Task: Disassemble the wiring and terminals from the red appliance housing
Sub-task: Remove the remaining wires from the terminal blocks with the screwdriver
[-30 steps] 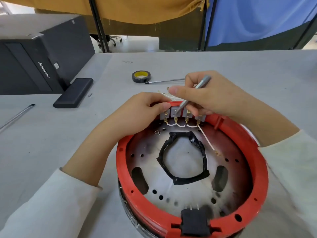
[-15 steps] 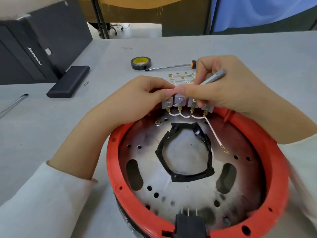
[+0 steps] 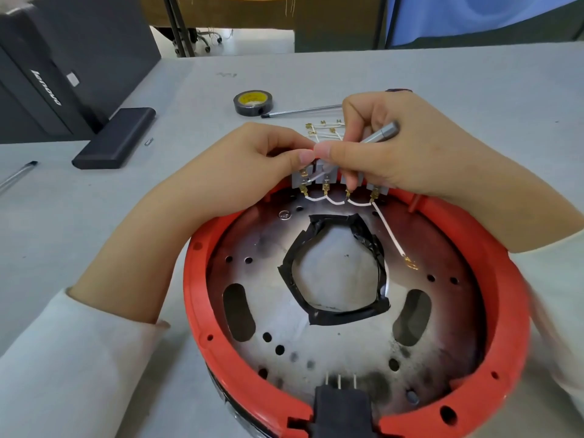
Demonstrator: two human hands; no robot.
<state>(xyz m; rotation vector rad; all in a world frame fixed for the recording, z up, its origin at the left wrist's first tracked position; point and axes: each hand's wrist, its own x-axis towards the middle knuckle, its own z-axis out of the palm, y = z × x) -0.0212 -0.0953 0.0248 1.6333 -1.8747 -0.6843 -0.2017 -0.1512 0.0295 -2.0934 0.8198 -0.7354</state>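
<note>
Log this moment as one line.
left hand: steadying grey terminal block | right hand: holding slim silver tool | white jumper wires: still attached | red round housing: on table

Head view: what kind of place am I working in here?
Probably a repair or teardown workbench in an office-like room: a grey table carrying a tape roll and a screwdriver, a black computer tower at the left, and cloth partitions behind.

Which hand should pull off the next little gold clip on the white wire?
Probably the right hand. It already holds the thin metal tool and its fingertips rest on the terminal row. The left hand is pinching the row's left end, steadying it.
</note>
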